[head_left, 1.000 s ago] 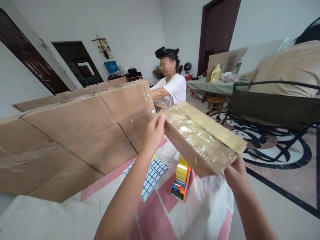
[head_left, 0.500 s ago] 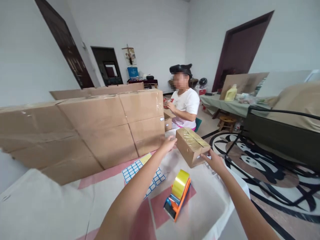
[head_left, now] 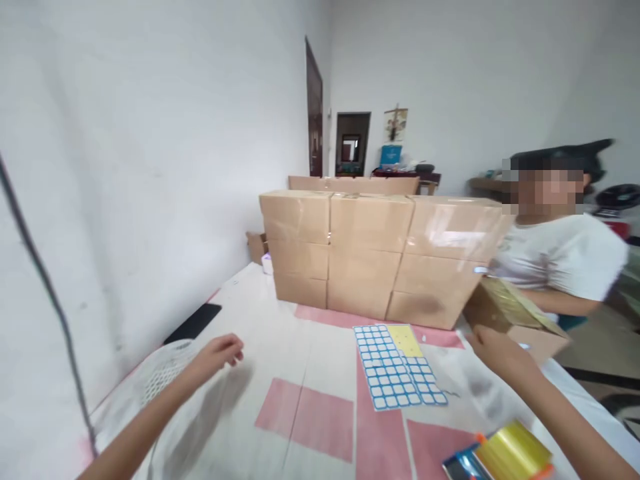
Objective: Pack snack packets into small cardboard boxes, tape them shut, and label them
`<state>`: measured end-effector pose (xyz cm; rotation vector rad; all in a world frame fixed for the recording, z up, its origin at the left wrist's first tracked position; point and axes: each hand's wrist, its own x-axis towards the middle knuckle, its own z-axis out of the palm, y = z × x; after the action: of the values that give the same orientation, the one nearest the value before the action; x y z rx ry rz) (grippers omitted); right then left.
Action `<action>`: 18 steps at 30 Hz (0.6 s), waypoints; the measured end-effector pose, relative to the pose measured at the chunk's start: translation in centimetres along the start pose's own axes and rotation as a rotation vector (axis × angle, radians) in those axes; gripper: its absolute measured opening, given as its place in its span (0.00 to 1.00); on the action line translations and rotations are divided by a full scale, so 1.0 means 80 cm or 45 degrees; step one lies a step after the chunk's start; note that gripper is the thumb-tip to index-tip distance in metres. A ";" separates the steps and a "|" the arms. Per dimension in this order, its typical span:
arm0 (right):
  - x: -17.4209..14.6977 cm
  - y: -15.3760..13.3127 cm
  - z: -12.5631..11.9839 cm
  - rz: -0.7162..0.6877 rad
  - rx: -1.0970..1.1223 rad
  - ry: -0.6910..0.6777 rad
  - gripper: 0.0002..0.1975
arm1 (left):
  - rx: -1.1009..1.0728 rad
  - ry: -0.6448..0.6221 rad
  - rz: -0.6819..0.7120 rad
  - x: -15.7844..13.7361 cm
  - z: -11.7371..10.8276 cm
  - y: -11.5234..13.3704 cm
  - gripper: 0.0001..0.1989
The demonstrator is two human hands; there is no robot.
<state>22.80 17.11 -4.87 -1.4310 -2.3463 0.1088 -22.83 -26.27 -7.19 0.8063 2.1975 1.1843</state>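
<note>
My left hand (head_left: 220, 352) is over the left part of the table, its fingers loosely bent and a little apart, with nothing in them. On the right, my right hand (head_left: 495, 348) is against the near side of a taped cardboard box (head_left: 537, 337); its fingers are blurred and partly hidden. That box sits beside the right end of a stack of cardboard boxes (head_left: 367, 257). Between my hands lies a sheet of blue-edged labels (head_left: 395, 373) with a yellow patch. A tape dispenser with a yellow roll (head_left: 515, 450) is near my right forearm, cut off by the lower edge.
A white perforated basket (head_left: 167, 367) and a flat black object (head_left: 195, 323) lie by the wall at left. Across the table at right sits another person (head_left: 555, 260). The table (head_left: 270, 347) has a pink and white cover.
The view has swung left. My left hand has come off the box and moved left. The box is closer to the stack's right end, with my right hand still at it.
</note>
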 end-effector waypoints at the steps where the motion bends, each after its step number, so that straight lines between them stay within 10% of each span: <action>1: 0.000 -0.041 0.003 -0.085 0.016 -0.114 0.13 | 0.018 0.102 -0.031 -0.005 -0.035 -0.014 0.24; 8: -0.019 -0.389 0.073 -0.719 0.430 -0.593 0.12 | 0.158 0.386 -0.038 0.101 -0.135 -0.027 0.17; 14: 0.009 -0.649 0.201 -0.550 0.631 -0.523 0.21 | 0.511 0.508 0.210 0.294 -0.151 0.017 0.23; 18: 0.075 -0.760 0.272 -0.350 0.596 -0.388 0.33 | 0.830 0.448 0.430 0.418 -0.167 0.068 0.26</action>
<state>-38.59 -3.68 -7.17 -0.9092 -2.4999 0.7901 -53.62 -7.70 -1.20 1.3556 2.8832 0.7789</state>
